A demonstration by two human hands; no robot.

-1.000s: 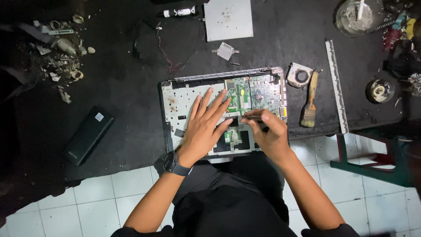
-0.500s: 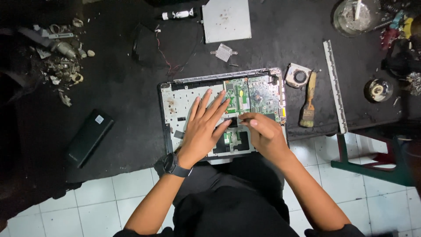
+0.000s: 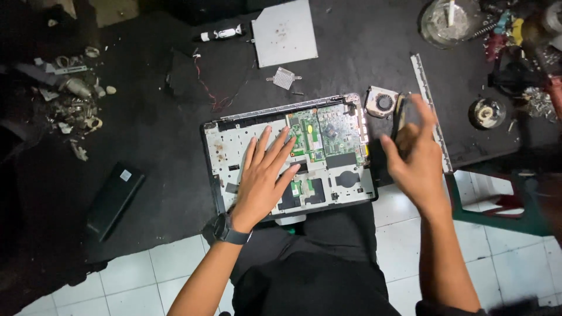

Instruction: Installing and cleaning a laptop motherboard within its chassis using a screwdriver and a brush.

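fingers spread, left hand (image 3: 264, 178) lies flat on the opened laptop base (image 3: 234, 146) at the table's near edge. right hand (image 3: 414, 157) hovers just right of it, blurred, fingers loosely curled by the paintbrush (image 3: 399, 111); grip unclear. fan (image 3: 381, 102) lies beyond.

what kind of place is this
Probably an informal electronics repair spot, worked on the floor: an opened laptop chassis with its green circuit board exposed lies on a black mat, a removed cooling fan beside it, and loose scrap parts piled nearby.
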